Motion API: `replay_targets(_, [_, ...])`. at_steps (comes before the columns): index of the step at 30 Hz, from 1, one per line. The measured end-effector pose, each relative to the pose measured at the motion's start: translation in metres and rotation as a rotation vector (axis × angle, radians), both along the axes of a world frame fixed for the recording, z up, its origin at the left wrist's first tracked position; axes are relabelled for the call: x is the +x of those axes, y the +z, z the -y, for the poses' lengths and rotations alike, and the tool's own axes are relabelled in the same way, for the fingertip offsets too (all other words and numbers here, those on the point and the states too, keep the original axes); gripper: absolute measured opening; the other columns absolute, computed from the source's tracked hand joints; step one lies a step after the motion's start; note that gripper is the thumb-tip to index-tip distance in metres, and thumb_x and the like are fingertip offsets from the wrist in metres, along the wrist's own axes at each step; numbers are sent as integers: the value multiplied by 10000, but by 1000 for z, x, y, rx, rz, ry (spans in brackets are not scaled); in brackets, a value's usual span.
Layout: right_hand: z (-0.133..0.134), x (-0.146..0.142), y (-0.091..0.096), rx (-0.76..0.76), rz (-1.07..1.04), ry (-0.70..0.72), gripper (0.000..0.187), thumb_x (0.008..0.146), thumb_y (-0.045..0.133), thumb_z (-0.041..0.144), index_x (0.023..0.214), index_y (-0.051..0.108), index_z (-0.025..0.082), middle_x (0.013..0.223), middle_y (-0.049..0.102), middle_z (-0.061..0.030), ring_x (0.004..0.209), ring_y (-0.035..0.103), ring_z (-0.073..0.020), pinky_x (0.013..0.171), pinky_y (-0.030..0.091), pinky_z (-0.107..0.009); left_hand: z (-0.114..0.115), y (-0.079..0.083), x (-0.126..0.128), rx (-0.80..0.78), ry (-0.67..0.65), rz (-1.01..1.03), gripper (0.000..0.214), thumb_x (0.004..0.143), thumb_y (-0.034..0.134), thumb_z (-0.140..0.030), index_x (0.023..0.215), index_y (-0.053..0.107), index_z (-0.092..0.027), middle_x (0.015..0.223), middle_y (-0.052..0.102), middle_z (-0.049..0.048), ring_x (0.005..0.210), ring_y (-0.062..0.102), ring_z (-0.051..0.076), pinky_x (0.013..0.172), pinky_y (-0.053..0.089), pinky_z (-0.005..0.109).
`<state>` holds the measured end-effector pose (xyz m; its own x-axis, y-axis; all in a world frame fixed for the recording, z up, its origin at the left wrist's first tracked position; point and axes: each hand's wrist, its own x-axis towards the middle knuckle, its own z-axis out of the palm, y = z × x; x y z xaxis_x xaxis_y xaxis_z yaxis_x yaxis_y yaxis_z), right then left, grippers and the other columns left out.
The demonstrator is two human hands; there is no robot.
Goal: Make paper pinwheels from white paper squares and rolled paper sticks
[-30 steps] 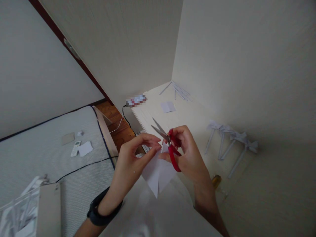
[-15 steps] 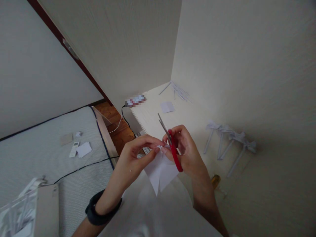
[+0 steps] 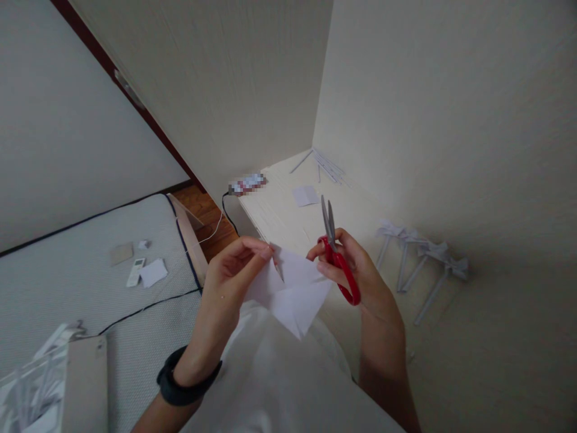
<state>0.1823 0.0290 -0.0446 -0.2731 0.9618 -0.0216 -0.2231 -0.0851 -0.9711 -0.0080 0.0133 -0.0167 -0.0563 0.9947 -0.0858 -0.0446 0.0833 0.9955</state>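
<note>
My left hand [image 3: 232,276] pinches the upper left corner of a white paper sheet [image 3: 293,291] between thumb and fingers. The sheet hangs in front of my body, creased, with a slit near its upper left and a pointed lower end. Red-handled scissors [image 3: 336,255] are looped on the fingers of my right hand [image 3: 360,270], blades pointing up and slightly apart. The fingertips of this hand are at the sheet's right edge; whether they grip it I cannot tell.
Several paper bows on sticks [image 3: 424,246] lie at the right of the tabletop. Thin paper sticks [image 3: 329,165] and a small paper square [image 3: 305,195] lie towards the corner. A bed [image 3: 148,228] at left bears a remote [image 3: 136,272], papers and a filled box [image 3: 85,379].
My hands have moved apart, and the paper has opened out between them. The scissors have shifted right and turned more upright in my right hand.
</note>
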Motion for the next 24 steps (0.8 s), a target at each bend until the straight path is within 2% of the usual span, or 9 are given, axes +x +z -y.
replay_targets(5, [-1, 2, -1, -36, -18, -44, 323, 707, 704, 236, 875, 428, 234, 738, 619, 28, 726, 608, -131, 683, 457, -274, 1, -2, -2, -8, 35, 47, 124, 821, 628, -296, 794, 596, -180, 719, 650, 5, 618, 571, 116, 531, 406, 197])
replay_targets(9, [0, 1, -1, -50, -50, -24, 343, 696, 715, 228, 867, 418, 241, 702, 584, 55, 681, 591, -114, 655, 438, -254, 1, -2, -1, -19, 38, 70, 117, 818, 635, -277, 780, 586, -177, 705, 641, -3, 625, 569, 103, 545, 415, 182])
replay_targets(15, [0, 2, 1, 5, 1, -55, 324, 726, 699, 301, 867, 414, 238, 781, 640, 12, 728, 602, -134, 676, 450, -279, -1, -4, -2, 17, 85, 32, 134, 810, 640, -286, 782, 571, -174, 689, 624, -7, 612, 557, 103, 531, 403, 185])
replay_targets(19, [1, 0, 3, -23, 0, -20, 380, 683, 734, 244, 862, 399, 244, 764, 613, 32, 699, 589, -122, 643, 448, -261, -1, -4, -1, 1, 85, 39, 149, 806, 642, -299, 795, 558, -177, 672, 611, -13, 557, 534, 102, 479, 363, 191])
replay_targets(24, [0, -1, 1, -70, -7, -27, 365, 672, 724, 192, 851, 410, 240, 750, 569, 44, 680, 564, -100, 627, 439, -240, 0, -4, -1, 6, 59, 46, 124, 816, 628, -285, 797, 552, -189, 681, 608, -16, 586, 542, 110, 510, 381, 200])
